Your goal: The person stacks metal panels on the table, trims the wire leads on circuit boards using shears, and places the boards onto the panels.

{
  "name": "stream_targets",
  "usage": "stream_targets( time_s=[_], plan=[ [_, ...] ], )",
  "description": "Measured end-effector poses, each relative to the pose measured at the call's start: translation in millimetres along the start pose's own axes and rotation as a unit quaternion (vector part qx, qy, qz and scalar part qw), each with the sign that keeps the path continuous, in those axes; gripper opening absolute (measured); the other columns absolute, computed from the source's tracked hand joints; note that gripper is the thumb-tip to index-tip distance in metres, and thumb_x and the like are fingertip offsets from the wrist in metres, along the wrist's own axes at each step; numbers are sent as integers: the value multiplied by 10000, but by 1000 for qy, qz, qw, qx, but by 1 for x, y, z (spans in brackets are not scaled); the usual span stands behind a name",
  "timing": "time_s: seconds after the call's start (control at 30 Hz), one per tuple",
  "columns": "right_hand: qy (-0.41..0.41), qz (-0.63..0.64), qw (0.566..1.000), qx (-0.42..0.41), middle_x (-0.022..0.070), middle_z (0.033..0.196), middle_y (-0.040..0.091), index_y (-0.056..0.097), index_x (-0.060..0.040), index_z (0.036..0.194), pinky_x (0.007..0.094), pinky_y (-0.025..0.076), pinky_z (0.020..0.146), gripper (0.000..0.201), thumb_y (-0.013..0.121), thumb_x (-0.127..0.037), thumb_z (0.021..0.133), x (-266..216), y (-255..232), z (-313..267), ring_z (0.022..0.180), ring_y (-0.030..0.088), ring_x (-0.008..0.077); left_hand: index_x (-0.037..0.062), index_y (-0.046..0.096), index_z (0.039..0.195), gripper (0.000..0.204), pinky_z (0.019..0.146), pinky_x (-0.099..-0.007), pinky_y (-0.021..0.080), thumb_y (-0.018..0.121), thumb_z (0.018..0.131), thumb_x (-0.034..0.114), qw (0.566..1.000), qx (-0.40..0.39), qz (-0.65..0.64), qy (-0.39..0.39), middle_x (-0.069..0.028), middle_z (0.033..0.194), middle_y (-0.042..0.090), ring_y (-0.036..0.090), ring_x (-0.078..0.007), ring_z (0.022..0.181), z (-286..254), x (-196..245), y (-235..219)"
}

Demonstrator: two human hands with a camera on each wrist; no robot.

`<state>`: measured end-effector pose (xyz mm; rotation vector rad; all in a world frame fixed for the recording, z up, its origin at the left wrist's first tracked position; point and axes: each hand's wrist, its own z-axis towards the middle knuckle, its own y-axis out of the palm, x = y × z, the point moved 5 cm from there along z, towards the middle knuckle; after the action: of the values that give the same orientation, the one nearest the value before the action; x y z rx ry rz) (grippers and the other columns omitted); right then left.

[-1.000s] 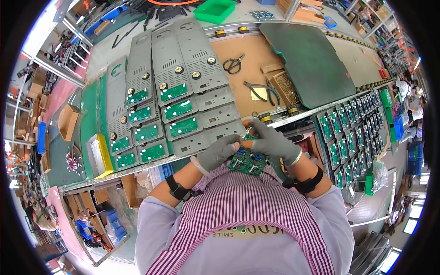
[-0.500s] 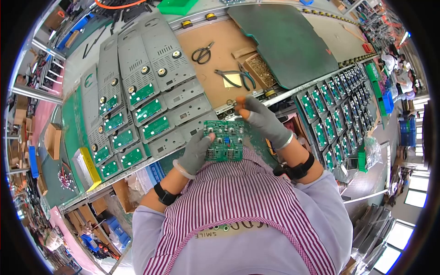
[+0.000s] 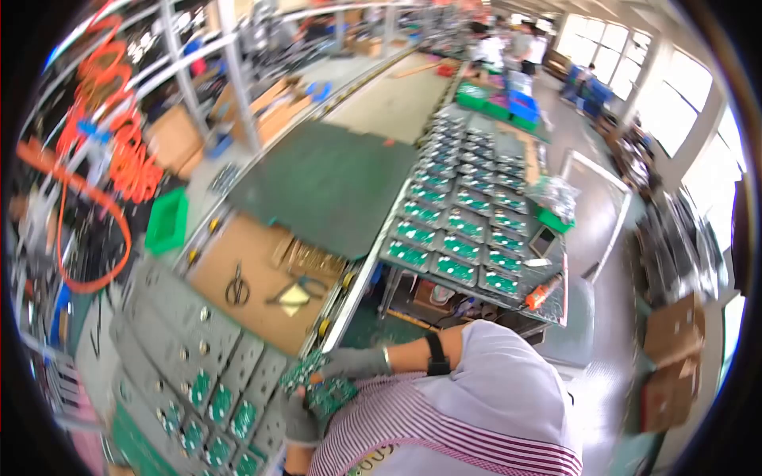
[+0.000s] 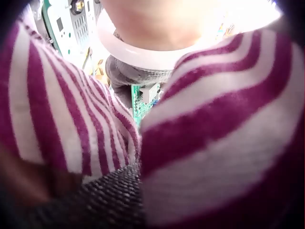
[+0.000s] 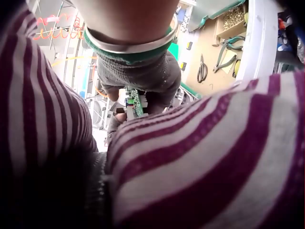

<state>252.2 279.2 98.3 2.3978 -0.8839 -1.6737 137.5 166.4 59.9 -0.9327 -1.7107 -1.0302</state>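
Observation:
Both gloved hands are together at a green circuit board (image 3: 332, 395) in front of the striped apron. My left hand (image 3: 302, 420) grips it from the near left side, and my right hand (image 3: 349, 363) holds it from the right. A second green section (image 3: 300, 371) shows at a different angle beside the fingers; blur hides whether the two are joined. In the right wrist view, the right hand's fingers and thumb close around the board (image 5: 138, 102), seen edge-on. Apron folds cover most of the left hand (image 4: 128, 74) in the left wrist view.
Grey metal panels (image 3: 151, 317) carrying green boards lie at the left. Scissors (image 3: 237, 287), pliers (image 3: 305, 284) and a box of small parts (image 3: 316, 260) lie on brown board. Many board assemblies (image 3: 456, 246) stand in rows on the right-hand table. A dark green mat (image 3: 325, 178) lies beyond.
The head view has swung to the right. My right hand, off the board half a second ago, now grips it alongside the left. The board, earlier held flat, now shows sections at differing angles.

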Motion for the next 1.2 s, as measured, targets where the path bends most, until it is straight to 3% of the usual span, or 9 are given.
stream_targets(
  time_s=[0.33,0.43,0.6,0.73,0.8,0.9,1.0,1.1,1.2],
  plan=[
    [39,-131,990,25,90,889,635,577,11,1021,319,484,721,397,682,-252,743,22,-26,19,842,600,177,-15,476,1150,506,827,-362,510,421,915,431,996,-63,-48,-49,-138,1059,569,600,-232,943,21,-10,6],
    [-24,-206,978,13,236,1013,561,487,119,1145,362,459,794,781,681,-495,702,16,-26,21,933,557,278,10,436,1226,545,856,-397,482,405,901,446,958,-74,-259,-99,-135,1165,520,557,-252,1006,27,-43,10],
    [-12,-242,968,70,312,1232,437,298,126,1296,385,407,905,952,685,-504,697,-29,-6,-20,1133,467,354,20,498,1198,496,867,-404,444,421,907,414,988,-41,-113,-92,-128,1166,545,535,-257,1034,13,2,23],
    [-57,-262,958,101,161,890,622,567,47,969,350,461,700,442,635,-357,802,-4,-16,-5,849,594,242,20,428,1250,646,866,-408,484,400,875,545,958,-114,-238,-115,-135,1219,502,550,-269,1041,26,-39,17],
    [-34,-386,920,-55,171,1013,595,509,26,1123,354,448,770,564,666,-354,738,8,-22,14,958,561,282,28,427,1256,659,866,-417,486,395,875,565,973,-114,-179,-95,-133,1212,510,553,-271,1041,14,-9,33],
    [-99,-75,981,-146,139,886,573,540,-29,1077,352,421,695,432,650,-257,727,13,4,13,854,557,292,42,425,1264,678,866,-426,488,404,867,591,980,-96,-150,-94,-129,1201,523,558,-275,1038,9,-16,25],
    [-293,-110,942,-120,117,772,567,579,-49,993,346,416,634,261,604,-133,748,29,-5,34,739,566,266,53,418,1276,702,871,-431,488,418,852,612,974,-89,-185,-97,-123,1195,530,561,-278,1035,1,-13,24],
    [-25,159,969,-187,68,1081,613,553,35,1113,297,463,836,324,594,-78,813,-12,26,-14,949,573,142,48,401,1293,696,891,-436,480,468,849,580,955,-121,-251,-105,-120,1210,527,560,-268,1044,-7,-15,25],
    [-8,109,972,-207,78,1065,613,555,31,1136,287,468,829,337,589,-122,837,-11,28,-10,944,574,145,36,415,1277,662,907,-415,468,553,838,511,938,-101,-303,-135,-112,1195,539,557,-245,1057,-23,-22,22]
  ],
)
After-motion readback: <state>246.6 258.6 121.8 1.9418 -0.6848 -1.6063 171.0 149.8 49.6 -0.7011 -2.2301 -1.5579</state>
